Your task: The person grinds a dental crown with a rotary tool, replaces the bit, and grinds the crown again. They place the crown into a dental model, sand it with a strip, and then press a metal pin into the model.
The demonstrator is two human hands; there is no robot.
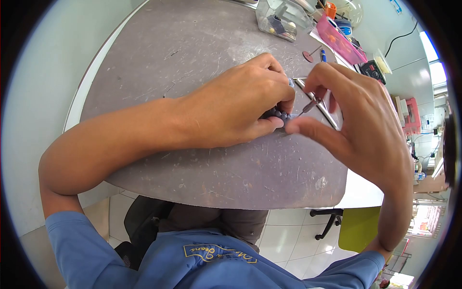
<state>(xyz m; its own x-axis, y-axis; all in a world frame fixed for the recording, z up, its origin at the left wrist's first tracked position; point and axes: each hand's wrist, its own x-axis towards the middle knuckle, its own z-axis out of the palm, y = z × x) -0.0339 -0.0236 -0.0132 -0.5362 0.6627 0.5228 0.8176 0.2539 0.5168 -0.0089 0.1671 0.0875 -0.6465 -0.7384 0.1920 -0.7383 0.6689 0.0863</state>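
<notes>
My left hand [240, 101] rests at the middle of the grey table, its thumb and fingers closed around a small dark grey lumpy piece [284, 117]. Most of that piece is hidden under the fingers. On its right, my right hand [361, 111] pinches a thin metal hand tool [313, 104] between curled fingers. The tool's fine tip points down and left at the exposed side of the grey piece. My right thumb, a little blurred, reaches close beside the left thumb. Below the right fingers, a slim metal rod [329, 117] lies on the table.
Beyond the hands stand a clear plastic box [269, 21] with small items and a pink tray [337, 42]. A reddish disc on a thin shaft [307, 57] and a blue item [323, 56] lie nearer. The scratched tabletop [202, 178] curves toward my lap.
</notes>
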